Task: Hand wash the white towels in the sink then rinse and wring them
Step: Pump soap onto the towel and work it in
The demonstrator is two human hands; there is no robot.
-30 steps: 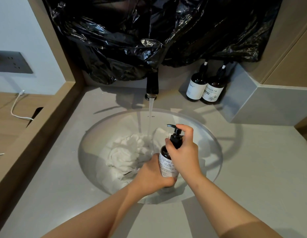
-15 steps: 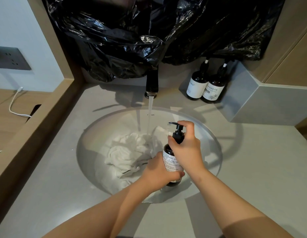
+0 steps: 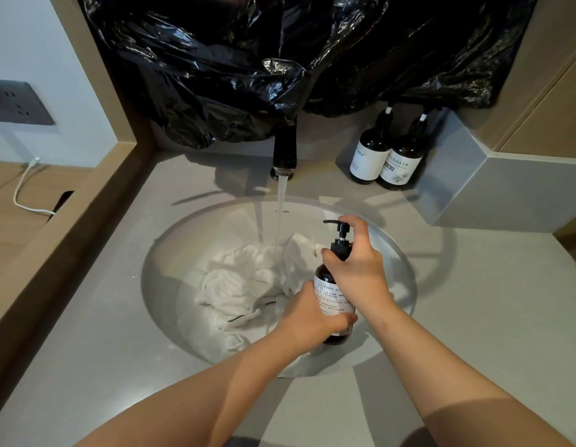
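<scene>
Head view: black plastic sheeting (image 3: 248, 59) hangs over the back of the grey desk (image 3: 489, 301). The round sink (image 3: 183, 253) set in it holds the white towels (image 3: 241, 279), bunched in the bottom under water running from the black tap (image 3: 284, 150). Above the basin the left hand (image 3: 309, 321) grips the pump bottle (image 3: 331, 295) low down. The right hand (image 3: 360, 269) curls round its neck, forefinger on the pump head. Two brown bottles (image 3: 370, 159) stand at the back right.

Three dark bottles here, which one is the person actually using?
The pump bottle over the sink: left hand grips its body, right hand its pump. The other two bottles stand untouched behind.
</scene>
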